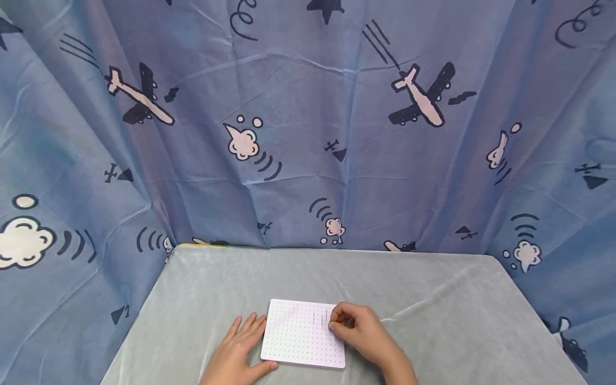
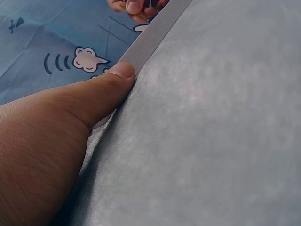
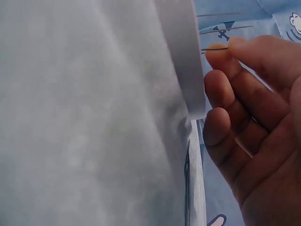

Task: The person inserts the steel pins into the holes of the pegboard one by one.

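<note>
Head view: on the near table [image 1: 216, 283], the board [image 1: 289, 345] is touched by the left hand [image 1: 234, 353], fingers extended; two pins [image 3: 226, 30] seem set, a third pin [image 3: 215, 49] is pinched by the right hand [image 1: 362, 329], most holes [image 1: 293, 326] left

My right grip [image 1: 361, 330] hides the upper right corner of the white pegboard [image 1: 299, 334], and in the head view the thin metal pin [image 3: 215, 49] that I pinch is too small to make out. The bottom edge there crops my left grip [image 1: 235, 350] and the near side of the desk [image 1: 231, 278]. My left wrist's view hides the pegboard's top face.
</note>
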A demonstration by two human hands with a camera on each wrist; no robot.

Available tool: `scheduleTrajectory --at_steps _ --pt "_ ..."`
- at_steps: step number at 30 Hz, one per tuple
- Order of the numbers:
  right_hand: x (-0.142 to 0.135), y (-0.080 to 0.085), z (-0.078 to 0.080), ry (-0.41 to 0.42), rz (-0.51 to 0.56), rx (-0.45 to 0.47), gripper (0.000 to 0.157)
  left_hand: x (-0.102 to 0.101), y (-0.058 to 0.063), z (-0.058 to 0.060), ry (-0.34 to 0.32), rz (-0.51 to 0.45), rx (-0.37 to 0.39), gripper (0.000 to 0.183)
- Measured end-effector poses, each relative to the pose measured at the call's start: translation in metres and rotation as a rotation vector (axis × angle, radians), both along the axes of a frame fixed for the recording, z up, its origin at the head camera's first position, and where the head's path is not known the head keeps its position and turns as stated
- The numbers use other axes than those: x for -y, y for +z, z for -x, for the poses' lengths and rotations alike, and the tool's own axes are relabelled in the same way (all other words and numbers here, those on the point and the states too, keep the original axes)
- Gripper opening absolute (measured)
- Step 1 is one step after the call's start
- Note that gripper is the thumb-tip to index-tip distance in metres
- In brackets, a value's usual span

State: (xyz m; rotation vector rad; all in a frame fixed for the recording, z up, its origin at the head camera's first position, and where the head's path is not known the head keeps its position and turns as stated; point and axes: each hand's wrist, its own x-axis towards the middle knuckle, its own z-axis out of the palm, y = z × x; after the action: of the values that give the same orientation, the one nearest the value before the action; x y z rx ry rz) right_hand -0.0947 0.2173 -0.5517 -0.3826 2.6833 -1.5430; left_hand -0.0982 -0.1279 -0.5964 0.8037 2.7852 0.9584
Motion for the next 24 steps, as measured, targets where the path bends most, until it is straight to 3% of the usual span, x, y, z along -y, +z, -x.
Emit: scheduleTrajectory --at_steps 6,14,19,24 --pt "-0.005 0.004 -0.001 0.034 0.011 0.027 0.011 0.0 0.0 -0.001 -0.005 -0.02 -0.018 0.101" --pt "-0.028 0.013 -0.004 0.001 -0.047 0.056 0.029 0.0 0.001 -0.001 -0.012 -0.016 -0.019 0.102" --pt "-0.05 0.021 -0.01 -0.043 -0.134 0.14 0.039 0.0 0.0 -0.001 -0.014 -0.014 -0.024 0.101" --pt "-0.074 0.027 -0.015 -0.137 -0.24 0.257 0.039 0.0 -0.001 -0.001 -0.015 -0.02 -0.043 0.1"
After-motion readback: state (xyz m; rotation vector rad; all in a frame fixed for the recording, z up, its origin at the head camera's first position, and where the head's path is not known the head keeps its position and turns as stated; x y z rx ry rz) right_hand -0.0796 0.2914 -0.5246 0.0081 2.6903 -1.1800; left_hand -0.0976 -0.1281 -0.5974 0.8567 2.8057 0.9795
